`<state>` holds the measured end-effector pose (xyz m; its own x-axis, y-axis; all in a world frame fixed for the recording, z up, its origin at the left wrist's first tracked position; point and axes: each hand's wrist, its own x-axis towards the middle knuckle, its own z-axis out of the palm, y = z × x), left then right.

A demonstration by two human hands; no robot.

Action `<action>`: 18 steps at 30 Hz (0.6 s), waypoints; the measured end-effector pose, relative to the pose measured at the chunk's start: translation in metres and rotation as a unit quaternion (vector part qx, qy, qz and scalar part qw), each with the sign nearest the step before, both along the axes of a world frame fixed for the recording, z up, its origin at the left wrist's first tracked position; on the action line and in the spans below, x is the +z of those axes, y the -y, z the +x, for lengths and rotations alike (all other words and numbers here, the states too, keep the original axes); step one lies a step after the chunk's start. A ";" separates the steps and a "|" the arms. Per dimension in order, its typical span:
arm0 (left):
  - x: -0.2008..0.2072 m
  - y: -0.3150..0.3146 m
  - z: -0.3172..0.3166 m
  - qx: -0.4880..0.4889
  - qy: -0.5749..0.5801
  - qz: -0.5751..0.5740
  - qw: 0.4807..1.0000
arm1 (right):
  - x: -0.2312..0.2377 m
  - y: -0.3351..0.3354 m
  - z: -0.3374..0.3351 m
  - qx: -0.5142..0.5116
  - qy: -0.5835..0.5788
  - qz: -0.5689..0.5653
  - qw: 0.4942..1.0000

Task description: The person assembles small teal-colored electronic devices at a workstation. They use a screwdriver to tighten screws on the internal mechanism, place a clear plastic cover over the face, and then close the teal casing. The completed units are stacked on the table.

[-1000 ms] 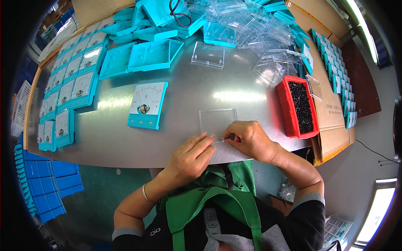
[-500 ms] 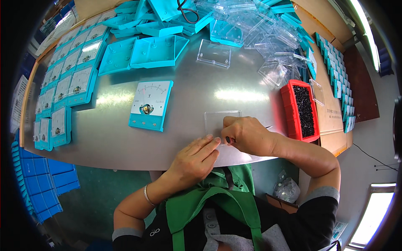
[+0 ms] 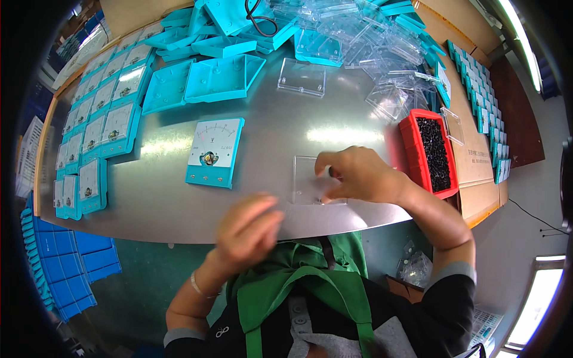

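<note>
My right hand is over a clear plastic cover lying flat near the table's front edge. Its thumb and forefinger are spread apart, the thumb tip down at the cover's near edge. A tool's dark round end shows inside the curled fingers; the rest of it is hidden. To the left, my left hand hangs above the table edge, smeared by motion, touching no cover. Beyond it lies a turquoise panel voltmeter, face up, its coil exposed beneath the dial.
A red bin of small black parts stands at right. Meters fill the left side. Turquoise cases and clear covers are heaped at the back, one cover apart. More meters stand on cardboard at right.
My left hand has pulled away from the cover, leftward and toward me. My right hand has loosened over the cover, with thumb and forefinger parting. The voltmeter has stayed in place.
</note>
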<state>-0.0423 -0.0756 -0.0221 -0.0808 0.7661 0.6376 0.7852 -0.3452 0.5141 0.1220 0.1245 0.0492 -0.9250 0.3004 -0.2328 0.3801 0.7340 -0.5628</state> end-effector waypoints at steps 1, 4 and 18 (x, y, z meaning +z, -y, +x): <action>0.002 0.012 -0.017 0.060 -0.041 0.032 0.997 | 0.012 0.005 0.005 -0.064 -0.048 -0.056 0.995; 0.006 0.031 -0.078 0.253 0.011 -0.032 0.967 | 0.014 0.034 0.016 -0.207 -0.326 -0.294 0.874; 0.018 -0.005 -0.095 0.216 0.267 -0.315 0.885 | -0.016 0.044 0.020 -0.255 -0.491 -0.274 0.787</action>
